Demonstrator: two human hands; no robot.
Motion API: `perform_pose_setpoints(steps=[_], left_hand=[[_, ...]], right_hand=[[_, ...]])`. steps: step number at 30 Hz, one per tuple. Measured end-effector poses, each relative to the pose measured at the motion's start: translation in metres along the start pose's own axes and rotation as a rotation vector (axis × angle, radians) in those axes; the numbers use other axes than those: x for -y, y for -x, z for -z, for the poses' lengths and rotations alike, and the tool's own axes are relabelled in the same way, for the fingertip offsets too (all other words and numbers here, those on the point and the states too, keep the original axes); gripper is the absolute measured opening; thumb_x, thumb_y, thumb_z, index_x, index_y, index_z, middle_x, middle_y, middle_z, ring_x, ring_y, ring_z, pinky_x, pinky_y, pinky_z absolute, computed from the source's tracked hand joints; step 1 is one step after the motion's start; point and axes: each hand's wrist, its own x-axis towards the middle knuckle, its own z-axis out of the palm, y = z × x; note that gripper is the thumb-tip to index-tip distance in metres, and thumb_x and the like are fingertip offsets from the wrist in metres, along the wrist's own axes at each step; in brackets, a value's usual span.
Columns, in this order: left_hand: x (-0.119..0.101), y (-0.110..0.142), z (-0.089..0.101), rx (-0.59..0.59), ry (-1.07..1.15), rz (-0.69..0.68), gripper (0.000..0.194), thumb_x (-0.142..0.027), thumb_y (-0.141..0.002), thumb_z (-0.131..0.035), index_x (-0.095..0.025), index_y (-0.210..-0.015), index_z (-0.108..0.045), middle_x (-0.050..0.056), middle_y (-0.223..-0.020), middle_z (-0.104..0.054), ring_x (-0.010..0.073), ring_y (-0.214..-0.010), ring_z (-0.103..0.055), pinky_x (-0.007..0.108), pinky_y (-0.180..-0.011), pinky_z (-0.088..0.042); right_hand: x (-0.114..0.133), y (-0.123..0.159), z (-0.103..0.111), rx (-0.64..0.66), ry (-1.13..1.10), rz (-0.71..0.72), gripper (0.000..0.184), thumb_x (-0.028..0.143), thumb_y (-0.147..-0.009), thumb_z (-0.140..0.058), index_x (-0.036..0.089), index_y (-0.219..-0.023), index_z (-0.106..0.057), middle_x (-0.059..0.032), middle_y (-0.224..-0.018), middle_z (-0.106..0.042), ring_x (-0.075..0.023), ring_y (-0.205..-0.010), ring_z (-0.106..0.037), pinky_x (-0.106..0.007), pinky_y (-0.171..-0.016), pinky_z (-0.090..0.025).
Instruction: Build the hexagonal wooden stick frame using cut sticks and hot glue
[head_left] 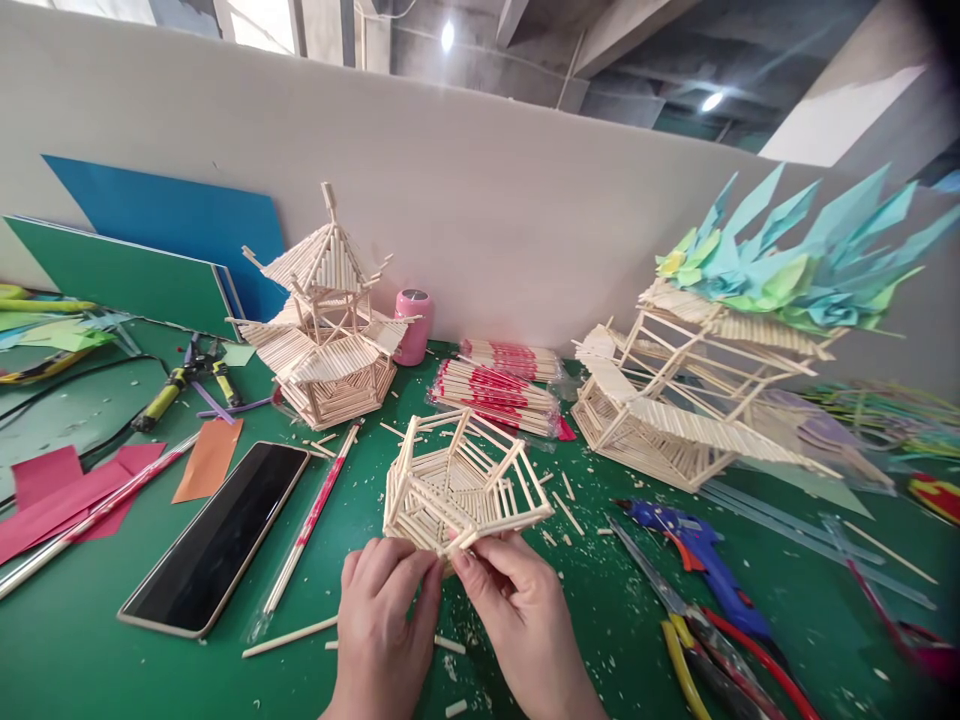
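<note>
My left hand (386,610) and my right hand (517,600) both pinch the near edge of a small hexagonal frame of wooden sticks (461,480), tilted up off the green table (600,620). Both hands have their fingers closed on the frame's rim, thumbs close together. A finished stick pagoda (326,320) stands behind on the left. A larger stick building (675,400) stands to the right, topped with folded teal and green paper shapes (795,260).
A phone (217,535) lies left of my hands. Wrapped chopstick bundles (495,390) and a pink cup (414,325) sit by the white partition. A blue glue gun (705,560), scissors and cutters (705,650) lie at right, pliers (180,380) and coloured paper at left.
</note>
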Motion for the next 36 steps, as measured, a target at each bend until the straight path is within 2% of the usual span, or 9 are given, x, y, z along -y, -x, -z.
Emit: perform_pose_setpoints(steps=[6,16,22,27,36], left_hand=[[0.003,0.004,-0.001,0.057,0.007,0.014,0.010,-0.012,-0.082,-0.054,-0.020,-0.079,-0.058,-0.001,-0.069,-0.060,0.0136,-0.061,-0.054,0.026,-0.057,-0.036],[0.001,0.003,-0.002,0.010,0.011,0.017,0.014,-0.012,-0.083,-0.050,-0.020,-0.075,-0.058,-0.001,-0.066,-0.059,0.0135,-0.058,-0.052,0.026,-0.056,-0.035],[0.006,0.007,-0.003,0.093,-0.005,0.004,0.011,-0.011,-0.082,-0.053,-0.021,-0.080,-0.058,-0.001,-0.070,-0.060,0.0132,-0.062,-0.054,0.026,-0.059,-0.037],[0.010,0.010,-0.005,0.106,-0.007,0.009,0.009,-0.012,-0.082,-0.054,-0.021,-0.082,-0.058,-0.001,-0.072,-0.060,0.0135,-0.064,-0.054,0.026,-0.060,-0.038],[0.012,0.008,-0.006,0.090,-0.010,-0.008,0.008,-0.014,-0.083,-0.053,-0.021,-0.081,-0.058,0.000,-0.070,-0.060,0.0134,-0.062,-0.055,0.025,-0.057,-0.038]], right_hand=[[0.000,0.000,0.001,-0.003,0.005,0.006,0.021,0.027,-0.087,-0.052,0.020,-0.093,-0.071,-0.0093,-0.092,-0.068,-0.0213,-0.086,-0.064,-0.029,-0.076,-0.053],[-0.003,-0.001,0.000,-0.007,0.009,0.014,0.021,0.026,-0.087,-0.052,0.019,-0.091,-0.071,-0.0091,-0.090,-0.068,-0.0203,-0.083,-0.064,-0.028,-0.074,-0.053],[-0.004,0.001,0.001,-0.005,0.009,0.015,0.022,0.027,-0.087,-0.051,0.018,-0.090,-0.071,-0.0090,-0.089,-0.067,-0.0193,-0.080,-0.064,-0.027,-0.075,-0.052],[-0.003,0.002,0.000,-0.014,0.021,0.025,0.023,0.027,-0.087,-0.051,0.018,-0.088,-0.071,-0.0090,-0.086,-0.068,-0.0185,-0.076,-0.064,-0.027,-0.073,-0.052],[-0.002,0.000,0.000,0.002,0.020,0.017,0.023,0.027,-0.087,-0.050,0.019,-0.091,-0.071,-0.0090,-0.089,-0.068,-0.0197,-0.083,-0.064,-0.027,-0.076,-0.051]])
